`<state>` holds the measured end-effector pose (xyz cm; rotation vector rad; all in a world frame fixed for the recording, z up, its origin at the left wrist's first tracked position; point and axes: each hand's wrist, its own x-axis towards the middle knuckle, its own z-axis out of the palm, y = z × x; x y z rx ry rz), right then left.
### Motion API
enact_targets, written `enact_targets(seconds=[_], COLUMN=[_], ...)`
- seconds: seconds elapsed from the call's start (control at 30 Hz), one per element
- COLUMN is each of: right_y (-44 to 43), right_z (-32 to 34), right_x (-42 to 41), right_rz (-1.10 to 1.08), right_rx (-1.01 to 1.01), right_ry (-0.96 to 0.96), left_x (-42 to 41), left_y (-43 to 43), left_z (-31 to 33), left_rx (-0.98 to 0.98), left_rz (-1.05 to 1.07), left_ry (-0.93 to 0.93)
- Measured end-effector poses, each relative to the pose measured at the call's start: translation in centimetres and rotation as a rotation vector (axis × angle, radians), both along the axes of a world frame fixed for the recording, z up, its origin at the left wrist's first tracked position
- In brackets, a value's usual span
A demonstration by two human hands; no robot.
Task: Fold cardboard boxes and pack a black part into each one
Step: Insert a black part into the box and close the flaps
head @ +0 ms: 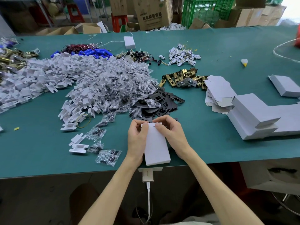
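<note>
A small white cardboard box [156, 146] lies lengthwise on the green table [40, 143] near its front edge. My left hand [137, 137] grips its left side, fingers curled over the far flap. My right hand [170, 133] grips the right side, thumb and fingers pinching the same far end flap. Just beyond the box lies a pile of black metal plates [164, 103]. Whether a part is inside the box is hidden.
Flat box blanks [215, 93] and folded white boxes [253, 114] sit at the right. Brass latches [183, 77] lie behind them. Piles of white plastic pieces [48, 75] and clear screw bags [123, 82] fill the left and centre. A glue bottle [244, 62] lies far right.
</note>
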<state>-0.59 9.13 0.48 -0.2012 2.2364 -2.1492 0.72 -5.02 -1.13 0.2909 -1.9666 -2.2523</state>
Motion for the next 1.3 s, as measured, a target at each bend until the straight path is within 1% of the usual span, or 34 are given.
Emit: enact_targets(seconds=[0.2, 0.57, 0.93, 1.3], right_y=[0.14, 0.10, 0.00, 0.13], right_z=[-0.12, -0.14, 0.04, -0.30], right_x=[-0.04, -0.31, -0.56, -0.22], right_rz=[-0.029, -0.043, -0.055, -0.032], right_rx=[-0.049, -0.062, -0.095, -0.042], right_ry=[-0.049, -0.081, -0.128, -0.061], left_x=[0.23, -0.07, -0.08, 0.23], left_y=[0.09, 0.21, 0.03, 0.30], left_z=[0.30, -0.16, -0.26, 0.30], left_rx=[-0.041, -0.082, -0.111, -0.118], left_rz=[-0.050, -0.015, -0.035, -0.041], left_ry=[0.004, 0.014, 0.012, 0.019])
